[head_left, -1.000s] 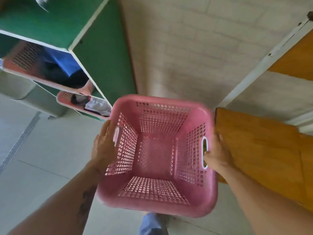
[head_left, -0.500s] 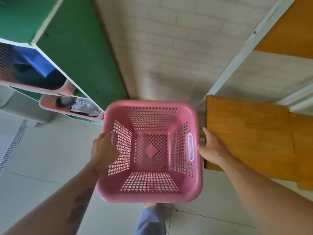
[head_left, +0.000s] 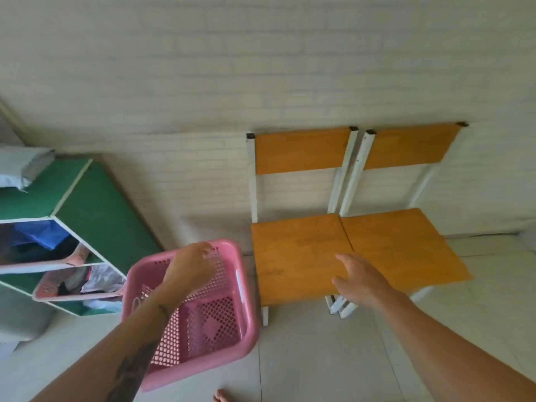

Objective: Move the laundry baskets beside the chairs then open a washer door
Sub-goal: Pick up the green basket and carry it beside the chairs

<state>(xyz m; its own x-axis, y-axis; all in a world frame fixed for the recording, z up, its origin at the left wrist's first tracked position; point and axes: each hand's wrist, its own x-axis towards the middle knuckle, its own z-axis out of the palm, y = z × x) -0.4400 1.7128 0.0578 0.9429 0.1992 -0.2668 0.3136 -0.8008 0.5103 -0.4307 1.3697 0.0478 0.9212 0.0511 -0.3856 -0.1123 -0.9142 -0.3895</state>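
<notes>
Pink laundry basket (head_left: 203, 323): stood empty on the pale tiled floor (head_left: 333, 358), just left of the left chair (head_left: 298, 256), its near corner tipped toward the camera; the far-left wall lay hidden behind the forearm.
Left hand (head_left: 191, 268): hung over the basket's far rim with fingers curled; whether the grip touched or pinched the rim could not be told, since the fingertips blurred into the mesh.
Right hand (head_left: 359, 281): was spread wide, palm down, holding nothing, over the front edge of the left chair's seat; contact with the wood could not be judged.
Chairs: the left chair and the right chair (head_left: 403, 245), orange wood on white frames, sat side by side against the brick wall (head_left: 203, 68), seats touching; their rear legs were hidden under the seats and the front legs partly behind the right wrist.
Green shelf unit (head_left: 95, 216): stood left of the basket, cut off by the frame edge; two more pink baskets with clothes (head_left: 72, 282) sat in its openings, contents dim and hard to sort.
Folded grey cloth (head_left: 23, 166): rested on top of the shelf, cropped at the left.
Bare toes (head_left: 222, 396): peeked in at the bottom edge.
Washer: none could be made out.
</notes>
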